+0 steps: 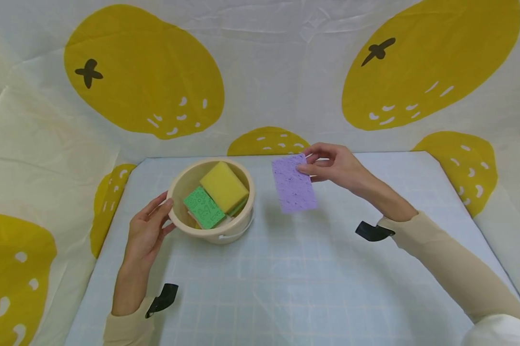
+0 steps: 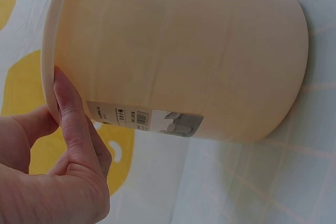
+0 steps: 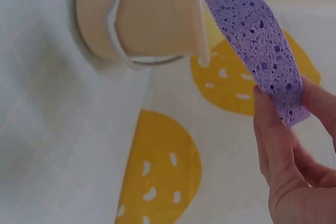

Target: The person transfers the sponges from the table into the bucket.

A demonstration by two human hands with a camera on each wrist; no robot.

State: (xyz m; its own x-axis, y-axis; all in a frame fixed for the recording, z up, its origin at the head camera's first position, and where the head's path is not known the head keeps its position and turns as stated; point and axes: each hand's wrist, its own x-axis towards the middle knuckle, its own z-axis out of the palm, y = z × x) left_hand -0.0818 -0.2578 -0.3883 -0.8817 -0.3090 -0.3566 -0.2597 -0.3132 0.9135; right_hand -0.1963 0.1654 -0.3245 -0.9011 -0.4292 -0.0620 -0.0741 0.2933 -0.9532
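Note:
A cream bucket (image 1: 189, 179) stands at the back left of the table, with a yellow sponge (image 1: 223, 186) and a green patterned sponge (image 1: 204, 207) on top of others inside it. My left hand (image 1: 145, 233) pinches the bucket's rim at its left side; in the left wrist view the thumb and fingers of that hand (image 2: 79, 150) meet at the rim above a printed label (image 2: 144, 119). To the right of the bucket, my right hand (image 1: 335, 167) pinches a purple sponge (image 1: 291, 185) by its upper right edge, held above the table. Its porous side shows in the right wrist view.
The table (image 1: 294, 283) has a light blue gridded cover. Behind it hangs a pale cloth (image 1: 281, 72) with large yellow fruit prints, which also runs along the left and right sides. The bucket's white handle (image 1: 238, 233) hangs down at its front right.

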